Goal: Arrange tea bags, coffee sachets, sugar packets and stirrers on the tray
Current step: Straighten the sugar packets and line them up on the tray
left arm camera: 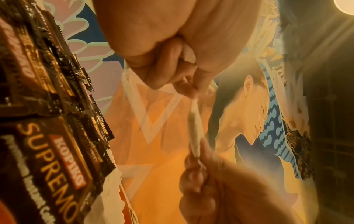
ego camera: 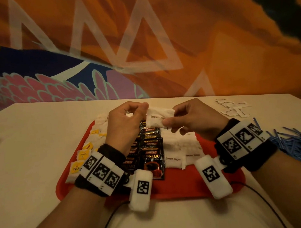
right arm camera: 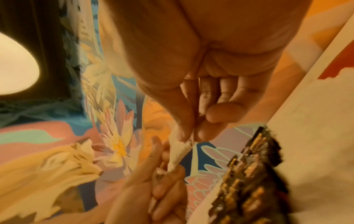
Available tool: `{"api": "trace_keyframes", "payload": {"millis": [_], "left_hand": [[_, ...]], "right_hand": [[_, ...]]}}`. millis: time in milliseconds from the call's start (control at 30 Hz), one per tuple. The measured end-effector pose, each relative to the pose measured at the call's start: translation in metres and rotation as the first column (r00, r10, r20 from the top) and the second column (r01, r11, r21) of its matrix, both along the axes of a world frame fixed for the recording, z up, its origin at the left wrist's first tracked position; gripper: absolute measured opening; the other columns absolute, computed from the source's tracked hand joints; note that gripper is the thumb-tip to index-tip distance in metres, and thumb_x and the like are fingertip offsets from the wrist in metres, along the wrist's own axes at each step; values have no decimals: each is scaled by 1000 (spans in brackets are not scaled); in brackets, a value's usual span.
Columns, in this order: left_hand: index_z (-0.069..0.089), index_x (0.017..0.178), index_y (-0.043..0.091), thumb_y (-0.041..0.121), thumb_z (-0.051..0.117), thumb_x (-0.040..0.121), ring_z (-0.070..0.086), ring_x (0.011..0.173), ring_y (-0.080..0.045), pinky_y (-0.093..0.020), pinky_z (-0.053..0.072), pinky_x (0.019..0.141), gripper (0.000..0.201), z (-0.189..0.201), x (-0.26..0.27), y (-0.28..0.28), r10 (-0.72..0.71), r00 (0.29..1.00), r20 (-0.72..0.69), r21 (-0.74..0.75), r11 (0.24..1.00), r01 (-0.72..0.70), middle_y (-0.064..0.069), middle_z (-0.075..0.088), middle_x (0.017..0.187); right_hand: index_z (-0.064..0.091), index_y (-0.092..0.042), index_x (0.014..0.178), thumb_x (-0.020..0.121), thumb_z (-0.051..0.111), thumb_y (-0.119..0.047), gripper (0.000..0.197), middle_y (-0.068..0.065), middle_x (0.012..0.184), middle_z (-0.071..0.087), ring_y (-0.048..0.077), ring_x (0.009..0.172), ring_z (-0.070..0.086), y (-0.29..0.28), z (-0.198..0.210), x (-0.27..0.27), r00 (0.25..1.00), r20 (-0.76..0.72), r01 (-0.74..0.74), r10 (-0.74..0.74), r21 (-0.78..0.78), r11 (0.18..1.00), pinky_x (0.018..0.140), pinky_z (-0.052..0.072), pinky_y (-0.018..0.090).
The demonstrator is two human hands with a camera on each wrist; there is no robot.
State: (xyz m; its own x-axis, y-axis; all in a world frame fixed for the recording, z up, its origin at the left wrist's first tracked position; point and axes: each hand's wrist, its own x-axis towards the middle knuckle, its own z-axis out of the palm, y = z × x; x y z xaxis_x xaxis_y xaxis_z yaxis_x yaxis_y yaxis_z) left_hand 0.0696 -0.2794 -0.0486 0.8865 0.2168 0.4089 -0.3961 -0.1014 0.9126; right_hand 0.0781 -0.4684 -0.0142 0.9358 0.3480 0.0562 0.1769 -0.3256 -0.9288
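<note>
My left hand (ego camera: 124,123) and right hand (ego camera: 194,118) pinch the ends of one sugar packet (ego camera: 158,117) above the tray (ego camera: 178,185), over its far edge.

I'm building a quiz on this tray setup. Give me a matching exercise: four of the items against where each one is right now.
Things:
1. tea bags
2. coffee sachets
3. held sugar packet
4. stirrers

Places:
A. on the table, right of the tray
B. middle of the tray
C. pinched between left hand and right hand
D. left side of the tray

Pairs: 1-D, 2-B, 3-C, 4-A
</note>
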Motion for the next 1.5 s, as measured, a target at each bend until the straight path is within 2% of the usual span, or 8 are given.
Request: {"api": "trace_keyframes", "payload": {"millis": [133,300,467,667,833,1000,1333,1500], "left_hand": [[67,85,13,23,65,95,42,45,-4,-19,33,40,14,5,-5,-1,-73,993,-93,-138,989,60,-3,54,71],[65,94,9,20,63,97,32,41,-5,-17,25,35,12,8,-7,-1,-149,977,-153,-223,968,113,-4,49,72],[64,93,11,19,62,97,30,43,-7,-18,23,36,9,7,-6,0,-167,970,-176,-250,961,120,-1,49,68],[65,96,11,18,62,97,32,43,-5,-17,24,36,8,7,-5,1,-175,966,-189,-262,957,122,-1,50,69],[64,96,12,19,63,97,32,46,-7,-18,24,37,7,7,-5,2,-185,963,-194,-277,952,127,-1,50,68],[63,93,13,20,63,96,31,48,-9,-18,24,37,8,7,-4,4,-193,962,-195,-290,948,131,-1,50,67],[62,94,12,32,57,99,29,48,-9,-19,20,36,21,7,-4,4,-270,936,-228,-291,936,199,2,44,63],[59,101,10,55,38,101,30,41,-8,-17,17,35,50,9,-6,3,-407,875,-262,-359,883,303,1,41,61]], "right_hand": [[70,-4,74,80,79,-17,17,4,64,68,9,61,64,-29,-2,-7,995,-91,10,-33,-239,971,55,48,23],[72,3,98,82,77,-20,28,15,90,74,13,73,66,-56,-18,-15,961,-265,-49,-78,-442,896,68,49,28],[72,-1,98,84,76,-20,24,10,85,74,16,79,68,-56,-25,-18,938,-321,-73,-127,-543,837,75,52,32],[67,-12,102,79,82,-25,30,3,83,73,13,72,70,-48,-30,-19,962,-212,-34,-172,-718,695,68,58,27],[58,-19,100,70,87,-37,46,0,94,66,21,88,67,-44,-23,-21,991,-16,63,-133,-823,565,69,57,33],[61,-22,87,75,84,-34,28,-11,81,56,4,73,51,-36,-16,-26,982,153,54,114,-795,604,59,37,22],[64,-27,97,84,74,-40,21,-10,97,66,7,88,59,-28,-18,-18,982,-35,-122,187,-871,476,70,47,23],[65,-27,93,83,74,-44,22,-12,92,67,0,73,58,-14,11,-13,971,150,-5,187,-767,641,63,43,23]]}}
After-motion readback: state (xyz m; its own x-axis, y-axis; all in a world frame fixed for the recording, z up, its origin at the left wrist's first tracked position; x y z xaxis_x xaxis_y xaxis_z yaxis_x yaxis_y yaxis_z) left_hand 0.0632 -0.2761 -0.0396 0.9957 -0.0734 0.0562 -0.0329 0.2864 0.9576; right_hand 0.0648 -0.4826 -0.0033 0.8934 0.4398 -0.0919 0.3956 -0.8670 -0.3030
